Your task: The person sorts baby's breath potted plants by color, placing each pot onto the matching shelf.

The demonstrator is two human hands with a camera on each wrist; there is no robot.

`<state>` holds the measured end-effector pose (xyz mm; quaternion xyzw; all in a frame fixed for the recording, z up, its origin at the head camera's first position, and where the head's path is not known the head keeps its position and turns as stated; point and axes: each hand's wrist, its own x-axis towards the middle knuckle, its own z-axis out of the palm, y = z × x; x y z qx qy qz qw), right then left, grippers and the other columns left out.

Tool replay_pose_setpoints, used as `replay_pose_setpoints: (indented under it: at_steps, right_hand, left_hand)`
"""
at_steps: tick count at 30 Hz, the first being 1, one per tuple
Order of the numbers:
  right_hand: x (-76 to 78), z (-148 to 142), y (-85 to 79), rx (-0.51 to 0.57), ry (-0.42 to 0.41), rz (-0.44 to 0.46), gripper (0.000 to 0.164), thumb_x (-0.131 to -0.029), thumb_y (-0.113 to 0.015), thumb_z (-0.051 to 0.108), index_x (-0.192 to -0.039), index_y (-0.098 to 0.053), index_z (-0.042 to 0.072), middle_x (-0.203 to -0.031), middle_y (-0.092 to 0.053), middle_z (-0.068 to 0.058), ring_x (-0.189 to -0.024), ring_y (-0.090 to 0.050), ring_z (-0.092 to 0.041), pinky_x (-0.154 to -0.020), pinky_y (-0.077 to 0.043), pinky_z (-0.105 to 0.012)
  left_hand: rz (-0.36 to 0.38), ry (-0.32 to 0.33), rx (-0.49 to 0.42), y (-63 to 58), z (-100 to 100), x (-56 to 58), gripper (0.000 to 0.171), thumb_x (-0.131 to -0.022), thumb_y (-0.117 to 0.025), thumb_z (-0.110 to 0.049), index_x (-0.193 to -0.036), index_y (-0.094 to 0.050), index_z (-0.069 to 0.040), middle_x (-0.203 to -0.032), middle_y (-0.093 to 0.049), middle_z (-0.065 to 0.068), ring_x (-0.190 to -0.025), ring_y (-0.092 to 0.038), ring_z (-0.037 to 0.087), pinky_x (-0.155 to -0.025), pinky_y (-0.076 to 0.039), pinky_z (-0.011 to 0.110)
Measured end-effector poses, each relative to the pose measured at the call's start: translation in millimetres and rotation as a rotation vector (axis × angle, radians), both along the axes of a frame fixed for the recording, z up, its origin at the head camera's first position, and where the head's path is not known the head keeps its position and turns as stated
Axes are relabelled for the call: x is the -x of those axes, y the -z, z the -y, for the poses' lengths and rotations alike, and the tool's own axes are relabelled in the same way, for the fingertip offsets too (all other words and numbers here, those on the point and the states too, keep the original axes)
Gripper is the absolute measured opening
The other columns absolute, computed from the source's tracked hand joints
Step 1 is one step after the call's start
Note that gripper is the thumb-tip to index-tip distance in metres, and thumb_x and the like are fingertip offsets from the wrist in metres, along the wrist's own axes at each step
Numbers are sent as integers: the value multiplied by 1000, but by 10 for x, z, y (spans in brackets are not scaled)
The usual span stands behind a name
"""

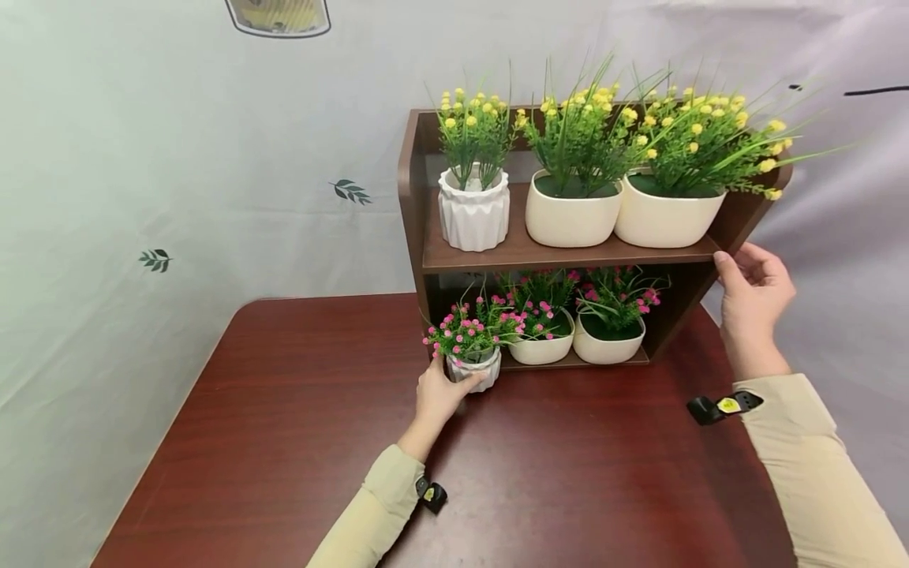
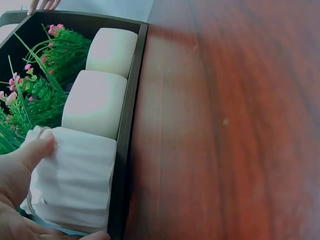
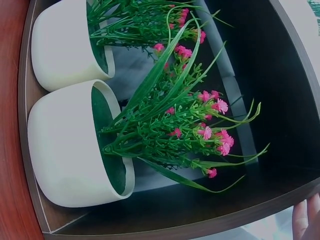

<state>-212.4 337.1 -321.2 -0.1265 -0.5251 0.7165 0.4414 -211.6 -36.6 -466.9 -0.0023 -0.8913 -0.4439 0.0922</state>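
My left hand [image 1: 439, 397] grips a white ribbed flowerpot [image 2: 75, 175] of pink flowers [image 1: 465, 331], thumb on its front and fingers around its side. That pot stands at the left end of the lower level of a dark brown two-tier shelf [image 1: 561, 254]. Beside it on the same level are two smooth cream pots [image 1: 543, 349] [image 3: 75, 145] with pink flowers and grass blades. My right hand [image 1: 756, 304] holds the right side panel of the shelf, thumb at its front edge near the middle board and fingers behind.
On the upper level stand a white ribbed pot [image 1: 474, 213] and two cream pots [image 1: 574, 214] with yellow flowers [image 1: 585, 102]. The shelf rests toward the back of a reddish-brown table [image 1: 284, 442]. A pale cloth with leaf prints [image 1: 213, 158] hangs behind.
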Motion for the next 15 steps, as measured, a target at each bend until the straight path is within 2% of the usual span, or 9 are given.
replay_pose_setpoints:
  at_steps: [8,13,15]
  right_hand:
    - [10,16,12,11,0,8,21,-74,-75,-5,-90,-71,8,-82,-64,0,-70,-57,-7,-58,-48,-12]
    - [4,23,12,9,-1,2,21,-74,-76,-4,-91,-72,7,-81,-64,0,-71,-57,-7,-59,-48,-12]
    - [2,29,7,7,2,-1,21,-74,-76,-4,-91,-72,7,-81,-64,0,-70,-57,-7,-59,-48,-12]
  left_hand:
    - [35,-105,0,-12,83,-16,51,-66,-80,-52,-85,-72,-6,-80,-73,8,-76,-67,29,-67,-51,44]
    - [50,-131,-32,-11,96,-9,47,-67,-80,-52,-78,-74,-7,-73,-73,4,-70,-68,22,-65,-53,40]
    - [37,-134,-16,-15,92,0,48,-67,-79,-54,-77,-74,-7,-72,-72,4,-69,-68,22,-64,-53,40]
